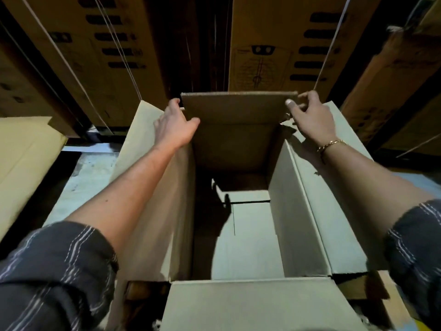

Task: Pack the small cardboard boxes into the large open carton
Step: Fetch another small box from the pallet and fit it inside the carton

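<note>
The large open carton (310,211) stands below me with its four flaps up or spread. Its inside shows only the pale bottom panels with a seam. My left hand (175,124) grips the left end of the far flap (238,107), fingers curled over its edge. My right hand (307,114) pinches the right end of the same flap, thumb in front. That far flap stands upright between both hands. The near flap (260,304) lies folded out toward me. No small cardboard box is in view.
Tall printed cartons (269,44) bound with white strapping are stacked right behind the open carton. A flat cardboard sheet (21,158) lies to the left over a pale floor (88,177). More cartons (393,80) rise on the right.
</note>
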A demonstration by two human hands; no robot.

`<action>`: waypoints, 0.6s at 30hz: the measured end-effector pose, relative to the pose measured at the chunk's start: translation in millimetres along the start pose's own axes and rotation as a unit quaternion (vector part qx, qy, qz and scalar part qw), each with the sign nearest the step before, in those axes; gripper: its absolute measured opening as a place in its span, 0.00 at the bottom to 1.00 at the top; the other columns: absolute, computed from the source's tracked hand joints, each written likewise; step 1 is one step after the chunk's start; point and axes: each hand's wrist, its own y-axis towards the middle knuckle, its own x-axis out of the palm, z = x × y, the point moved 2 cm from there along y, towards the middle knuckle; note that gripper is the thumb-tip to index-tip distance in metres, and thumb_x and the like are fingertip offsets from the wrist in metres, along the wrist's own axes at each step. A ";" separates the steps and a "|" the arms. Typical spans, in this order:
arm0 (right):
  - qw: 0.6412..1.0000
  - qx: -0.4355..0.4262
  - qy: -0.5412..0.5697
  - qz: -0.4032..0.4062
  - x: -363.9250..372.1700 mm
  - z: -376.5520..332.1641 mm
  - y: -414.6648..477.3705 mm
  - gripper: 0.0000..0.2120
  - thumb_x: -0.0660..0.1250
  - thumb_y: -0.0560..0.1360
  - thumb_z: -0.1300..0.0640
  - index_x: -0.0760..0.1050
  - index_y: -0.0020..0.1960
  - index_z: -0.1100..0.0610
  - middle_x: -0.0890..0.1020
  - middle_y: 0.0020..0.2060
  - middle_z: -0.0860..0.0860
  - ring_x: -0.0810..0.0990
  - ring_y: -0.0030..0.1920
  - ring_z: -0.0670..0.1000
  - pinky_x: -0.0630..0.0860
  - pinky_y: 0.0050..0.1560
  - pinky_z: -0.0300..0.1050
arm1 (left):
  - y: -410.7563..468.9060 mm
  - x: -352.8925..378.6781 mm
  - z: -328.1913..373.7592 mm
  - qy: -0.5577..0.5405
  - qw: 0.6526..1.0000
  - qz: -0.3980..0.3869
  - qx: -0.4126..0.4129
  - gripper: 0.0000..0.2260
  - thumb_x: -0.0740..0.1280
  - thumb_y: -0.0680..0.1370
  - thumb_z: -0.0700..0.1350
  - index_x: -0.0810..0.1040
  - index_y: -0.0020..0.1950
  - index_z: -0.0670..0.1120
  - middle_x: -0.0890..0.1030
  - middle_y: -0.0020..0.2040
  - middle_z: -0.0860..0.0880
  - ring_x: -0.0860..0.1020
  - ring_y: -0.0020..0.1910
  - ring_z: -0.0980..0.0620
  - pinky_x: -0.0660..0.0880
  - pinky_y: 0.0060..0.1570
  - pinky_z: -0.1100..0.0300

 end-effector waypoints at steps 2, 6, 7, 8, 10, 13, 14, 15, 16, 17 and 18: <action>0.998 0.033 -0.036 -0.041 11.9 0.7 18.4 0.29 0.53 0.79 0.31 0.73 0.64 0.53 0.83 0.49 0.51 0.82 0.56 0.60 0.75 0.61 0.57 | 19.8 8.3 3.8 0.002 1.000 -0.022 -0.007 0.34 0.64 0.81 0.59 0.56 0.81 0.46 0.68 0.78 0.44 0.67 0.76 0.41 0.61 0.76 0.42; 0.990 0.052 -0.101 -0.082 35.0 0.9 41.7 0.34 0.47 0.80 0.29 0.73 0.65 0.54 0.82 0.60 0.59 0.78 0.64 0.64 0.68 0.68 0.58 | 47.0 23.7 3.1 0.080 0.995 -0.054 0.000 0.32 0.54 0.84 0.61 0.51 0.82 0.45 0.67 0.79 0.42 0.65 0.78 0.40 0.54 0.78 0.42; 0.987 0.057 -0.122 -0.092 40.9 2.8 44.6 0.36 0.45 0.80 0.28 0.72 0.69 0.54 0.81 0.64 0.60 0.76 0.67 0.64 0.65 0.71 0.58 | 52.2 27.3 -0.3 0.101 0.993 -0.059 -0.003 0.32 0.51 0.85 0.61 0.50 0.83 0.44 0.67 0.78 0.41 0.65 0.78 0.40 0.52 0.78 0.42; 0.982 0.066 -0.146 -0.101 47.3 6.1 47.3 0.38 0.43 0.79 0.28 0.71 0.71 0.54 0.79 0.67 0.60 0.74 0.70 0.63 0.61 0.73 0.58 | 57.8 31.5 -4.1 0.121 0.991 -0.063 -0.010 0.32 0.47 0.85 0.62 0.51 0.83 0.44 0.68 0.77 0.40 0.65 0.77 0.41 0.51 0.77 0.42; 0.973 0.074 -0.186 -0.117 56.5 9.7 50.4 0.42 0.39 0.79 0.28 0.74 0.71 0.55 0.78 0.68 0.59 0.71 0.72 0.61 0.55 0.74 0.59 | 66.9 40.3 -10.9 0.175 0.982 -0.061 -0.020 0.31 0.43 0.85 0.61 0.60 0.80 0.43 0.72 0.74 0.39 0.69 0.75 0.41 0.52 0.74 0.42; 0.961 0.070 -0.232 -0.136 66.9 10.8 56.5 0.43 0.37 0.79 0.29 0.81 0.61 0.56 0.81 0.62 0.59 0.73 0.69 0.61 0.53 0.74 0.63 | 70.8 50.6 -12.3 0.271 0.962 -0.043 -0.009 0.33 0.41 0.84 0.61 0.78 0.65 0.43 0.81 0.62 0.39 0.77 0.64 0.42 0.57 0.68 0.43; 0.957 0.070 -0.244 -0.140 69.2 11.7 58.1 0.43 0.37 0.79 0.30 0.82 0.58 0.56 0.82 0.60 0.59 0.73 0.68 0.61 0.53 0.74 0.64 | 70.2 52.9 -11.3 0.288 0.957 -0.036 -0.006 0.33 0.41 0.84 0.61 0.80 0.61 0.43 0.82 0.59 0.39 0.78 0.61 0.42 0.57 0.68 0.43; 0.955 0.066 -0.255 -0.137 71.3 12.7 58.9 0.42 0.37 0.79 0.30 0.81 0.56 0.55 0.82 0.59 0.59 0.74 0.67 0.61 0.53 0.73 0.65 | 69.6 54.8 -10.7 0.299 0.954 -0.030 -0.005 0.33 0.42 0.84 0.61 0.81 0.58 0.43 0.83 0.58 0.39 0.79 0.59 0.42 0.57 0.67 0.43; 0.953 0.059 -0.267 -0.131 72.9 13.7 59.2 0.40 0.38 0.79 0.30 0.81 0.56 0.55 0.82 0.59 0.59 0.74 0.66 0.62 0.54 0.72 0.65 | 69.1 55.6 -9.7 0.308 0.951 -0.027 -0.006 0.34 0.42 0.84 0.61 0.82 0.57 0.42 0.83 0.57 0.39 0.79 0.58 0.41 0.57 0.68 0.42; 0.951 0.052 -0.279 -0.124 74.1 14.5 59.0 0.39 0.39 0.79 0.31 0.81 0.56 0.54 0.82 0.60 0.59 0.75 0.66 0.62 0.54 0.71 0.65 | 68.6 55.6 -9.1 0.313 0.949 -0.026 -0.011 0.34 0.43 0.84 0.62 0.82 0.57 0.41 0.83 0.57 0.39 0.79 0.58 0.40 0.57 0.69 0.41; 0.949 0.050 -0.286 -0.122 75.0 15.0 59.0 0.37 0.41 0.79 0.31 0.81 0.57 0.54 0.82 0.60 0.59 0.75 0.66 0.62 0.53 0.71 0.64 | 68.8 55.4 -8.9 0.318 0.948 -0.026 -0.016 0.34 0.43 0.84 0.63 0.82 0.57 0.41 0.83 0.57 0.38 0.79 0.59 0.38 0.56 0.71 0.39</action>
